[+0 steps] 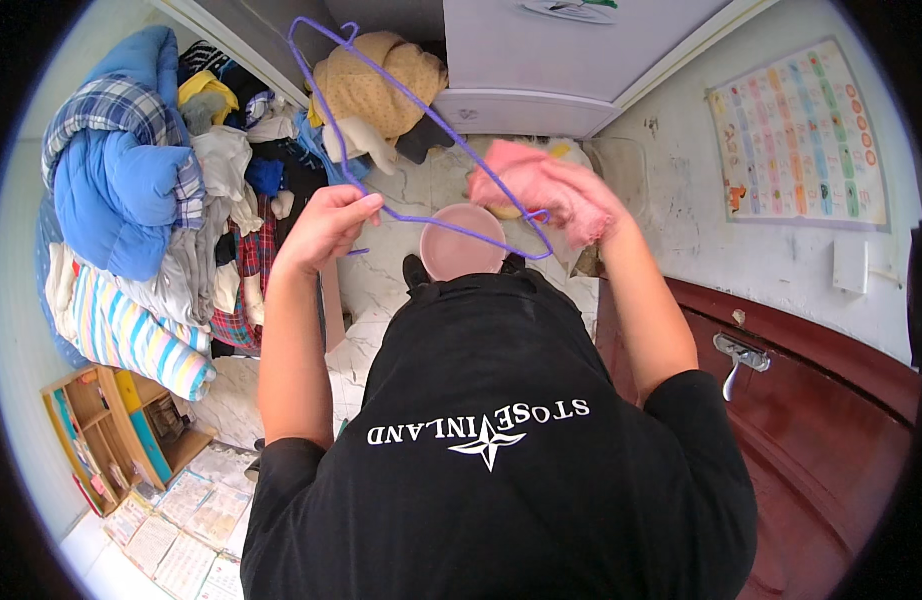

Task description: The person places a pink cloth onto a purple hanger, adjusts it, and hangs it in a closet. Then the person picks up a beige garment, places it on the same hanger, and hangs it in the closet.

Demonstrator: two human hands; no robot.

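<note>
My left hand [329, 223] grips a purple clothes hanger [438, 126] at its neck, and the hook tip pokes out below my fingers. The hanger's wide frame slants up and away in front of me. In my right hand [602, 201] is a pink cloth [517, 171], blurred, with its near end hanging by my wrist. Part of the cloth lies behind the hanger's right corner, and I cannot tell whether they touch. Below, on the floor between my feet, stands a pink plastic basin [461, 244], partly hidden by my trousers.
Piled clothes [220, 161] and a blue quilt [115, 202] lie at left, above a wooden shelf unit [119, 427]. A tan bundle [386, 82] rests by a white cabinet [532, 52]. At right are a dark red door [798, 420] with its handle [738, 360] and a wall poster [798, 139].
</note>
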